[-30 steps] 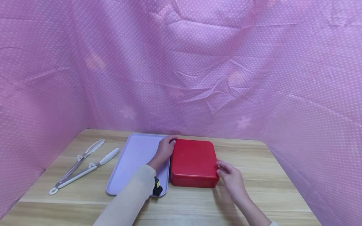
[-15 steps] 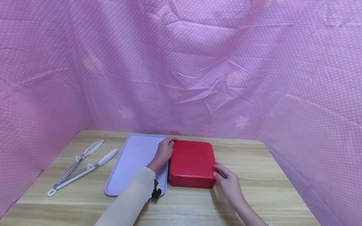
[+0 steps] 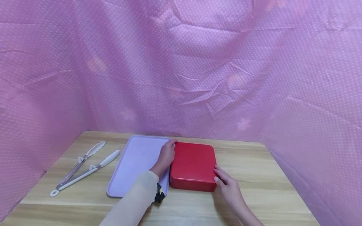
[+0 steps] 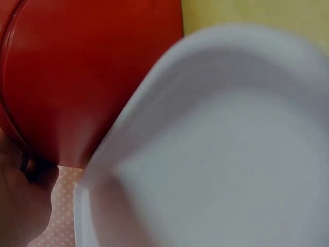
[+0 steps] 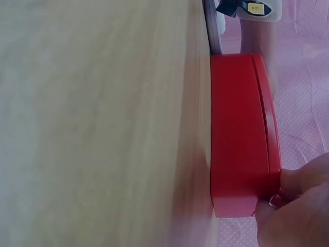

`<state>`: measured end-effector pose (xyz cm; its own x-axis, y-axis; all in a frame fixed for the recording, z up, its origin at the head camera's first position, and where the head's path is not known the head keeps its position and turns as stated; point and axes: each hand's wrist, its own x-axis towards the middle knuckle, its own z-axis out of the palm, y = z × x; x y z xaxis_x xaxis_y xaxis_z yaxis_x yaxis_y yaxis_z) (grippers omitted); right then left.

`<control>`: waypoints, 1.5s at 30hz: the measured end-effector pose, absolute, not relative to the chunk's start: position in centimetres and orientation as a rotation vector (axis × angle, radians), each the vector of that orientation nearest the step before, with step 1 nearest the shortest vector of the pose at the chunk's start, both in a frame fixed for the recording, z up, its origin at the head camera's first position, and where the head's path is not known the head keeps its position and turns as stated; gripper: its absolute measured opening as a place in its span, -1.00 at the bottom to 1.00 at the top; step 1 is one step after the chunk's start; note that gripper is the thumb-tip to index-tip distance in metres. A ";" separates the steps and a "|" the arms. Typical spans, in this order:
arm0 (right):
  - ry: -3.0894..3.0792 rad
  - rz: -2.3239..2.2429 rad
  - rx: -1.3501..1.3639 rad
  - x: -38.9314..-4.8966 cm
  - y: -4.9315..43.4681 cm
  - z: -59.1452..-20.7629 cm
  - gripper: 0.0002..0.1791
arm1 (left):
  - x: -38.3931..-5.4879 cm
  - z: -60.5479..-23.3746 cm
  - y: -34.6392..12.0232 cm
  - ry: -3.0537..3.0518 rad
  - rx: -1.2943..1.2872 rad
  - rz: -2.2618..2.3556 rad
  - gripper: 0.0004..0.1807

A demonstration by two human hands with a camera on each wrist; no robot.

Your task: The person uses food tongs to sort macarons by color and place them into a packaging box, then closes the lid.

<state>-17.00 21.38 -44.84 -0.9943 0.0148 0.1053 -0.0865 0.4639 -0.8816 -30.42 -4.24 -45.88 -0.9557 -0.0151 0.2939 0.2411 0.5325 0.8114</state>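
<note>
A closed red box (image 3: 195, 185) with a rounded-corner lid (image 3: 193, 161) stands on the table. My left hand (image 3: 166, 153) reaches over the tray and grips the lid's far left corner with curled fingers; some fingertips are hidden. At the near right side my right hand (image 3: 229, 190) holds the lid's edge between thumb and fingers. From the right wrist view, the seam between the lid (image 5: 266, 116) and the box body (image 5: 236, 134) shows, with the right thumb at the rim. The left wrist view has the box's red side (image 4: 97, 67) beside the left fingers.
A pale lilac tray (image 3: 134, 166) lies flat just left of the box, partly under my left forearm. Farther left, kitchen tongs (image 3: 80, 179) with white tips lie spread apart. Pink dotted cloth (image 3: 181, 78) hangs round the wooden table's (image 3: 254, 163) back and sides.
Both hands stay at the box's corners, and the right fingers shift slightly along the lid's edge. Tray and tongs lie as before; the head view sways a little.
</note>
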 end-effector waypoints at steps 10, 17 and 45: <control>-2.600 1.547 0.161 -17.9 21.6 -44.4 -0.52 | -30.6 -44.3 -5.0 -2.623 -0.155 -1.187 -0.61; -2.744 1.239 0.222 -21.9 21.6 -43.0 -0.30 | -25.7 -42.9 -3.9 -2.730 -0.278 -1.060 -0.42; -3.006 1.036 0.222 -27.3 19.0 -45.0 -0.08 | -20.9 -44.6 -2.4 -3.007 -0.383 -0.935 -0.03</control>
<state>-27.25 19.04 -44.97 -0.9893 -0.1461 0.0021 -0.1164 0.7792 -0.6159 -20.94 -2.40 -44.59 -0.9704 0.2379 0.0426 0.2201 0.7970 0.5625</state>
